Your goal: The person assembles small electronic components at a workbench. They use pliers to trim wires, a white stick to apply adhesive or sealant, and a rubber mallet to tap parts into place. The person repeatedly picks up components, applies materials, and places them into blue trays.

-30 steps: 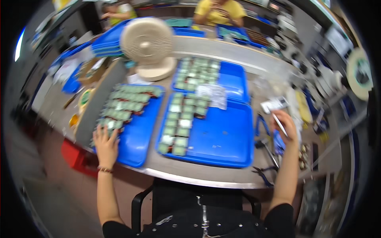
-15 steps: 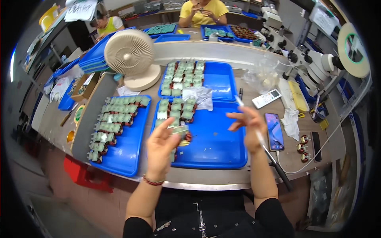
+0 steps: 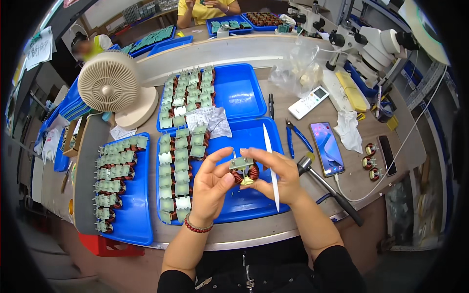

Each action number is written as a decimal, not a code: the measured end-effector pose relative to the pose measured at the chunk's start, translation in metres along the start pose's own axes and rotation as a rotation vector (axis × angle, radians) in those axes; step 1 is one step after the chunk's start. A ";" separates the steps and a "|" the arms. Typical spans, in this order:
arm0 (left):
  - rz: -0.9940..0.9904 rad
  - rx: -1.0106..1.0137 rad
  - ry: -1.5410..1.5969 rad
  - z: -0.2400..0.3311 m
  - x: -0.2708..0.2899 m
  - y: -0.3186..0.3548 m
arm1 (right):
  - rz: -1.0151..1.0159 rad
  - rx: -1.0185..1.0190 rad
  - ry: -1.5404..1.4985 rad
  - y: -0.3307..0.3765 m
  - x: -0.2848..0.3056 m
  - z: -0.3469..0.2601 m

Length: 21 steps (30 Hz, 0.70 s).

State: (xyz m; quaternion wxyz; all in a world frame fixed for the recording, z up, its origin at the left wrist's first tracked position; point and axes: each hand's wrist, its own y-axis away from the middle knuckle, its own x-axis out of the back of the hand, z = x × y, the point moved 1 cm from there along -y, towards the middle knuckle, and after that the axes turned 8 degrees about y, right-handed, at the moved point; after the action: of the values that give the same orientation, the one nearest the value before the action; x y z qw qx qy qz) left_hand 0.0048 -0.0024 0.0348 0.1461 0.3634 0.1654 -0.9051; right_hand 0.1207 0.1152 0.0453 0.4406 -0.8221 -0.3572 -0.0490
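The left hand (image 3: 210, 188) and the right hand (image 3: 281, 178) close their fingertips around opposite sides of a coil (image 3: 244, 172), a ring of ridged, reddish-brown wire under a flat, pale green plate, held above the smooth blue plastic front tray (image 3: 246, 134). A slim, pointed white stick (image 3: 274, 184) is also lodged in the right fingers. Beside that arm lies a dark-handled hammer (image 3: 337, 195); beyond it, a glossy flat phone (image 3: 326, 146). Wrinkled paper (image 3: 210, 122) overlaps the tray's far edge. Farther off stand a round, ribbed beige fan (image 3: 108, 83) and a crumpled clear bag (image 3: 295, 73).
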 end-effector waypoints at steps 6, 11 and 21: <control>-0.005 -0.043 -0.058 -0.002 0.001 0.005 | 0.065 0.047 -0.122 0.006 -0.009 0.006; -0.028 -0.048 -0.047 -0.003 0.003 0.001 | 0.073 -0.007 -0.181 0.007 -0.011 0.008; 0.229 0.124 -0.837 -0.039 0.022 0.003 | 0.171 -0.405 -0.201 -0.004 0.028 0.032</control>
State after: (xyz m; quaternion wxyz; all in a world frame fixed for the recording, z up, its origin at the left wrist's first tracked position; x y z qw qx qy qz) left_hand 0.0145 0.0074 -0.0080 0.2780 -0.0107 -0.0042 -0.9605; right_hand 0.1313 0.1564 0.0395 0.2317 -0.9217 -0.3112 0.0001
